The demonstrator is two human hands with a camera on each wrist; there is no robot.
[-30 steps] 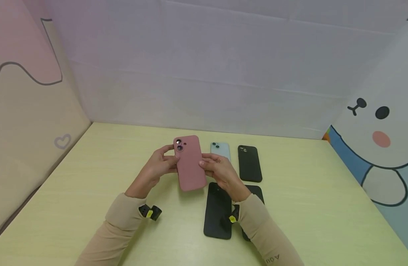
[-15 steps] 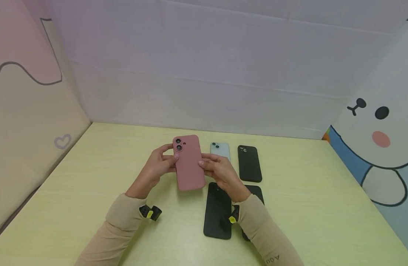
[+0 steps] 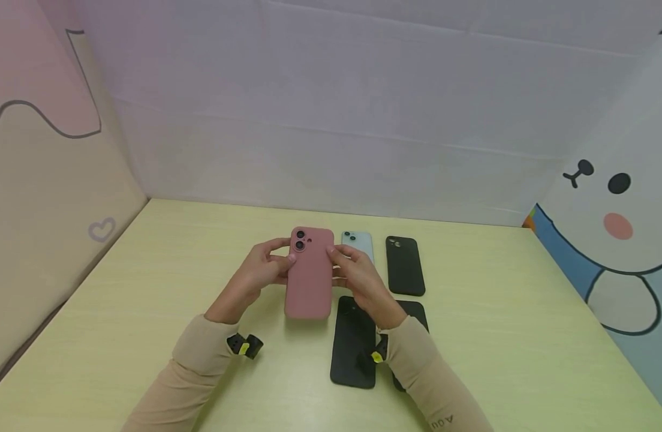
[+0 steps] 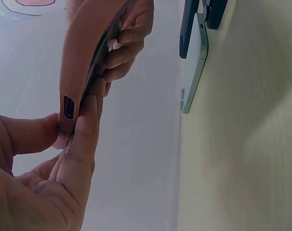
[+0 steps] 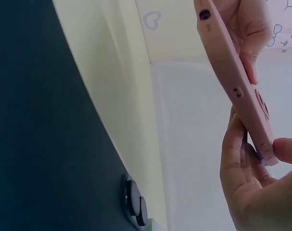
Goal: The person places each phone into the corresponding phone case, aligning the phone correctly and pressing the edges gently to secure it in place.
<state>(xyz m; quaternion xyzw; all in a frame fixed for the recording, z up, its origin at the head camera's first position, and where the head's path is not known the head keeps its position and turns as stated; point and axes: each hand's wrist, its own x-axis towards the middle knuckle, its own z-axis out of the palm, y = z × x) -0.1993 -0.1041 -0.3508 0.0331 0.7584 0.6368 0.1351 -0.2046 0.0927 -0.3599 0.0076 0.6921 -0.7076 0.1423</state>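
A pink phone case (image 3: 309, 288) is held up above the table, its back and two lens rings facing the head camera. My left hand (image 3: 258, 270) pinches its left edge, thumb on the back and fingers behind. On the other side, my right hand (image 3: 360, 277) pinches the upper right edge, its thumb near the top. In the left wrist view, a dark phone-like edge (image 4: 95, 62) shows inside the pink case (image 4: 78, 53). The right wrist view shows the case's side (image 5: 232, 77) with small cutouts; how the phone's front looks is hidden.
A light blue phone (image 3: 358, 241) lies behind my right hand. To its right is a black phone or case (image 3: 405, 266). Nearer, a black phone (image 3: 352, 345) lies beside another black one (image 3: 414, 309) partly under my right forearm. A white wall (image 3: 331, 150) bounds the table's back.
The pink case has turned from a slight tilt to nearly straight, shifting a little right and nearer. My right thumb has moved up along its right edge.
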